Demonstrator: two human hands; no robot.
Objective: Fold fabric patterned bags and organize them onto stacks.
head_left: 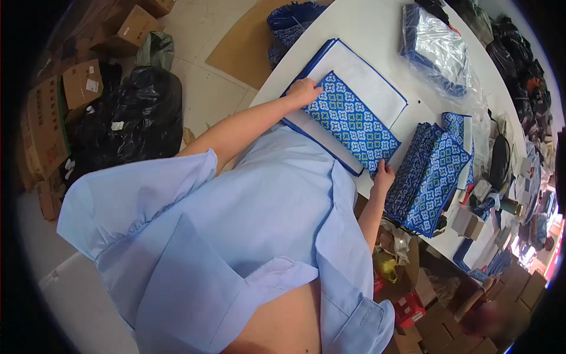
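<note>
A folded cloth [354, 118] with a blue, white and green flower pattern lies slantwise on a flat stack of white pieces edged in blue [368, 74]. At its far left corner, my left hand [303, 93] is closed on the cloth's edge. My right hand [384, 176] pinches the near right corner, by the table's front edge. A grey-white strip [321, 134] shows between the cloth and my body. The undersides of the fingers on both hands are partly hidden.
To the right on the white table [421, 109] stands a pile of folded patterned cloths [424, 177]. Beyond it lies a clear plastic-wrapped bundle [439, 47]. Black bags [144, 112] and cardboard boxes [44, 124] crowd the floor at left. A red box [408, 308] sits below the table.
</note>
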